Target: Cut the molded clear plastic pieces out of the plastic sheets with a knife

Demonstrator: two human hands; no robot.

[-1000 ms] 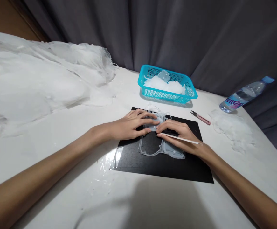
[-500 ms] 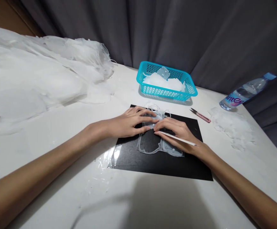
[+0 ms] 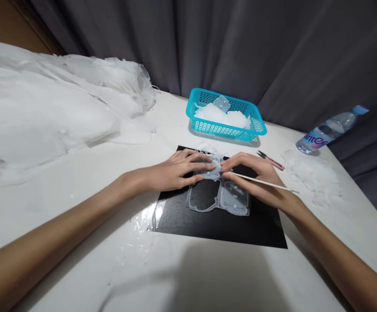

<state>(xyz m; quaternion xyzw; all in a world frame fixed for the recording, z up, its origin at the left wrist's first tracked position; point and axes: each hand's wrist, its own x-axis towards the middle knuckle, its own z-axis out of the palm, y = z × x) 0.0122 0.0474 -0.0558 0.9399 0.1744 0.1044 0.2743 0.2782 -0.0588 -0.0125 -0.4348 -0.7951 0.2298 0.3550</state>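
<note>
A translucent sheet of moulded pieces (image 3: 235,199), with a rounded opening at its lower left, lies on a black mat (image 3: 188,227). My left hand (image 3: 183,170) rests flat on the upper left of this sheet, fingers spread, holding nothing. Close beside its fingertips, my right hand (image 3: 256,175) pinches a thin white stick-like tool (image 3: 262,181). The tool's rear end points right over the wrist, while its working tip is hidden at the fingers. Thin loose strands (image 3: 206,148) curl at the sheet's top edge.
Behind the mat stands a turquoise basket (image 3: 227,135) with white translucent pieces inside. Pink-handled thread snips (image 3: 274,162), translucent scraps (image 3: 314,175) and a water bottle (image 3: 327,132) are at the right. A large heap of translucent sheets (image 3: 45,104) covers the left back.
My right hand has shifted right and slightly up with the white tool, uncovering more of the lower right piece. My left hand stays in nearly the same place. The view has tilted slightly.
</note>
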